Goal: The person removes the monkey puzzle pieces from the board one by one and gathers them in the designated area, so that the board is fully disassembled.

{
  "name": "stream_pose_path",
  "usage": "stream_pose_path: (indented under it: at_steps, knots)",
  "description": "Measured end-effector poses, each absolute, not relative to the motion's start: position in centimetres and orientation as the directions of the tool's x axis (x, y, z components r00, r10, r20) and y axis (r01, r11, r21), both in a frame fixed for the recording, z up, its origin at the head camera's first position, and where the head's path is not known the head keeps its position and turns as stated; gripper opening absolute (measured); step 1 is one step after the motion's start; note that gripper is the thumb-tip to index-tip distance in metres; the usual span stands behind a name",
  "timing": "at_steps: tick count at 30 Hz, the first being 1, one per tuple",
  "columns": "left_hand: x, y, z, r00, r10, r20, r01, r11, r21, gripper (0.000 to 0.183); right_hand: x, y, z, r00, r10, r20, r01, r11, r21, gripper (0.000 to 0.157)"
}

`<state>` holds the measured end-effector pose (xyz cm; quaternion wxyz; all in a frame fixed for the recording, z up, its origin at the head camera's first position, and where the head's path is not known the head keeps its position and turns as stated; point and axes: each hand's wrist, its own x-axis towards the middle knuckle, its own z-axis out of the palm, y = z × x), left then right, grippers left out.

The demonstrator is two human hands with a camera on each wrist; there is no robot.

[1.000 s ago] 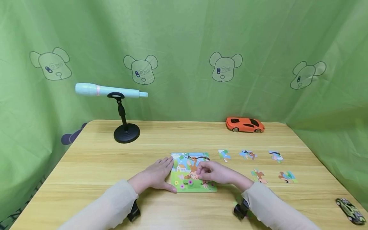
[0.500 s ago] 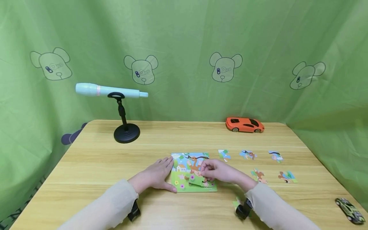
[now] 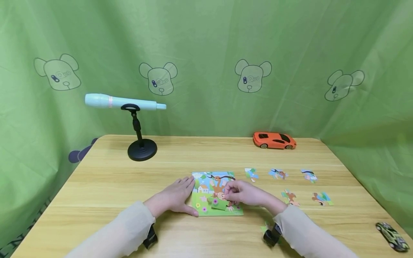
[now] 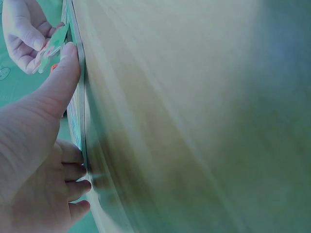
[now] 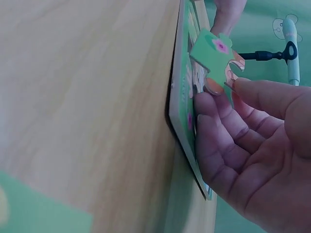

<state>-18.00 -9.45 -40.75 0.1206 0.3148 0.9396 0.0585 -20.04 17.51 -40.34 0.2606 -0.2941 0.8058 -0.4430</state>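
My right hand pinches a green jigsaw piece with a pink flower between thumb and fingers. The piece is tilted and held close over the lower middle of a puzzle board picturing a monkey, a house and a fence. In the right wrist view, the curled lower fingers are right at the board's face. Along the board's left side lies my left hand, its fingers extended forward at the edge. Its thumb touches the near left corner. Part of the board is hidden behind the right hand.
Several loose jigsaw pieces lie in two rows right of the board. Another piece is partly hidden under the right wrist. An orange toy car, a camouflage toy car and a blue microphone on a black stand surround the work area.
The right hand shifted slightly right with the green piece, then a little back left. The piece's tilt changed along the way. The left hand stayed in place.
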Motion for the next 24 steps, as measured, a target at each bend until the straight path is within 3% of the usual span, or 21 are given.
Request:
stream_pose_path:
  at_steps: [10, 17, 24]
  knots:
    - [-17.9, -9.5, -40.7, -0.776, 0.600, -0.196, 0.570, 0.799, 0.192, 0.108, -19.6, 19.6, -38.9, -0.708, -0.697, -0.116, -0.233, 0.385, -0.893, 0.014]
    - [-17.7, -9.5, -40.6, -0.778, 0.598, -0.194, 0.564, 0.800, 0.204, 0.107, -19.1, 24.6, -38.4, -0.746, -0.657, -0.106, -0.256, 0.430, -0.866, 0.014]
    - [-17.8, -9.5, -40.7, -0.778, 0.597, -0.195, 0.566, 0.801, 0.194, 0.107, -18.5, 30.4, -38.5, -0.713, -0.692, -0.116, -0.275, 0.427, -0.861, 0.012]
